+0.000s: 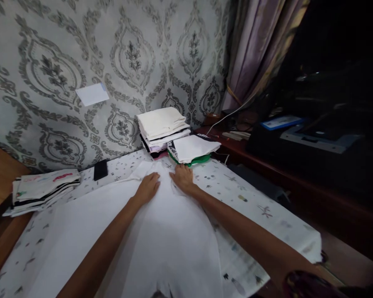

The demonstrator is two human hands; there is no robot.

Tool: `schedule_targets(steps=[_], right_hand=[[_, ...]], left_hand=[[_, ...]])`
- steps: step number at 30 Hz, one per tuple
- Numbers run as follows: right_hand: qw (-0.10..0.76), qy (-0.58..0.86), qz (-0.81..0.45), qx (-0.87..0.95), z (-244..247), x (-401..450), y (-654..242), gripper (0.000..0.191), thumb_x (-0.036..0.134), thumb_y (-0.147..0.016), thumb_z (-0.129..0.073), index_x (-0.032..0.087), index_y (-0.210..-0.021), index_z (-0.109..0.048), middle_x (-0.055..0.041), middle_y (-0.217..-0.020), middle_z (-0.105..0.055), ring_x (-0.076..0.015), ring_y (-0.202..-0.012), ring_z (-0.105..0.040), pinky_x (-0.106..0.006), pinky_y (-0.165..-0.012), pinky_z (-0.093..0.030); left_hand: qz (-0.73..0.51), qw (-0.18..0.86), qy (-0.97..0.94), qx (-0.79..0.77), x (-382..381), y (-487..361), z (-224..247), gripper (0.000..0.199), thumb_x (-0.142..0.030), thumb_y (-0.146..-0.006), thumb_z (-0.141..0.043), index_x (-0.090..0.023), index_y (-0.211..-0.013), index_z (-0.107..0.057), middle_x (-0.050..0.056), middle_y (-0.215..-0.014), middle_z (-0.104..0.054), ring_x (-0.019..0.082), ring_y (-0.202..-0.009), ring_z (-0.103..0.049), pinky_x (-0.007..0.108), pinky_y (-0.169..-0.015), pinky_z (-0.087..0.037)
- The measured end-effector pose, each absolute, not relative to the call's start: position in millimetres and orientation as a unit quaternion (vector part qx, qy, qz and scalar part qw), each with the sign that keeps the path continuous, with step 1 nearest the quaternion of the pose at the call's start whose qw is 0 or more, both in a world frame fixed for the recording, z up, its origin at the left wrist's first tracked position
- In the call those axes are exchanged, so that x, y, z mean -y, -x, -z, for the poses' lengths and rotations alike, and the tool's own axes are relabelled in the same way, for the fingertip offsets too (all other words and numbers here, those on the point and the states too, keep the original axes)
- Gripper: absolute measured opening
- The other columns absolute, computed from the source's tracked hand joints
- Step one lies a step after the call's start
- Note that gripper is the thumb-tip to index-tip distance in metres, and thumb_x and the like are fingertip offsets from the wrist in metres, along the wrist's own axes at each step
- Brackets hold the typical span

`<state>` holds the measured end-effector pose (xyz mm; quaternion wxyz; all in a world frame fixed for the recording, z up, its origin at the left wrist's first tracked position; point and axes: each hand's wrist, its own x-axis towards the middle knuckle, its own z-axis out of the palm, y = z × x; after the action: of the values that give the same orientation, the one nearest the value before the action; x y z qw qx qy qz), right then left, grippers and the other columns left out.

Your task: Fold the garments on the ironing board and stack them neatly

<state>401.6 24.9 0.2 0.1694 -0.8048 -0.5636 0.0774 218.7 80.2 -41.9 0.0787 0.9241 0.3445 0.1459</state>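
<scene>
A large white garment [174, 236] lies spread over the patterned tablecloth, its near end running off the bottom of the view with a small dark print there. My left hand [147, 188] rests at its far narrow part, fingers curled into the cloth. Just to the right, my right hand [182, 178] grips the garment's far right edge, close to the front of a folded stack. The fingertips of both hands are partly hidden. On that stack lies a folded white garment with black lettering [194, 148], above a green one [202, 159].
Behind stands a taller pile of folded clothes [163, 124]. A black phone [100, 170] lies near the wall, and another folded pile [46, 188] sits at the left edge. To the right is a dark red cabinet [267, 169] with a white cable [228, 114]. The tablecloth [261, 211] hangs over the right edge.
</scene>
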Motion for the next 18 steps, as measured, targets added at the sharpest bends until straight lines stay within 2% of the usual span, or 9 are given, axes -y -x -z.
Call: schedule_targets(steps=[3,6,9,11,14,18], right_hand=[[0.169,0.803,-0.07,0.567,6.5,-25.4,-403.5,0.026,0.026,-0.096,-0.052,0.012,-0.114,-0.065,-0.0181,-0.126,-0.065,-0.0299,-0.123,-0.055,-0.041,-0.101,-0.038],[0.182,0.803,-0.068,0.563,11.3,-23.9,-406.3,0.021,0.024,-0.097,-0.048,0.016,-0.109,-0.063,-0.013,-0.115,-0.07,-0.0249,-0.112,-0.062,-0.034,-0.091,-0.042],[0.211,0.805,-0.074,0.549,15.2,-25.5,-408.2,0.017,0.025,-0.096,-0.049,0.019,-0.107,-0.062,-0.0091,-0.103,-0.072,-0.0232,-0.097,-0.066,-0.031,-0.077,-0.043],[0.226,0.804,-0.072,0.546,17.5,-26.5,-408.9,0.016,0.021,-0.094,-0.05,0.021,-0.105,-0.061,-0.0079,-0.1,-0.072,-0.0229,-0.094,-0.066,-0.03,-0.074,-0.042],[0.239,0.795,-0.05,0.556,20.1,-24.5,-409.2,0.022,0.014,-0.09,-0.049,0.02,-0.107,-0.061,-0.0093,-0.106,-0.069,-0.0235,-0.097,-0.064,-0.031,-0.076,-0.044],[0.253,0.749,0.031,0.612,20.4,-18.0,-407.7,0.027,0.012,-0.088,-0.052,0.016,-0.111,-0.064,-0.0147,-0.116,-0.065,-0.0291,-0.112,-0.057,-0.039,-0.092,-0.045]], left_hand=[[-0.103,0.076,-0.928,-0.351,-87.7,-227.2,41.1,0.045,-0.033,-0.102,-0.033,-0.016,-0.141,-0.048,0.014,-0.155,-0.046,0.026,-0.146,-0.038,0.05,-0.121,-0.029],[-0.063,0.076,-0.928,-0.36,-93.7,-238.8,38.1,0.05,-0.037,-0.102,-0.03,-0.017,-0.147,-0.043,0.012,-0.16,-0.039,0.025,-0.15,-0.03,0.051,-0.122,-0.023],[-0.04,0.078,-0.924,-0.373,-100.6,-252.5,36.0,0.054,-0.039,-0.102,-0.03,-0.018,-0.15,-0.039,0.011,-0.163,-0.033,0.025,-0.152,-0.025,0.051,-0.123,-0.021],[-0.036,0.079,-0.922,-0.378,-104.4,-260.5,36.9,0.055,-0.041,-0.102,-0.03,-0.019,-0.151,-0.038,0.011,-0.164,-0.031,0.026,-0.153,-0.024,0.053,-0.123,-0.021],[-0.052,0.075,-0.921,-0.378,-107.1,-265.1,40.0,0.052,-0.041,-0.101,-0.03,-0.021,-0.149,-0.041,0.011,-0.162,-0.034,0.027,-0.152,-0.026,0.054,-0.121,-0.022],[-0.132,0.027,-0.927,-0.349,-107.1,-249.0,36.6,0.043,-0.025,-0.097,-0.04,-0.019,-0.138,-0.051,0.014,-0.146,-0.054,0.026,-0.137,-0.046,0.046,-0.115,-0.034]])
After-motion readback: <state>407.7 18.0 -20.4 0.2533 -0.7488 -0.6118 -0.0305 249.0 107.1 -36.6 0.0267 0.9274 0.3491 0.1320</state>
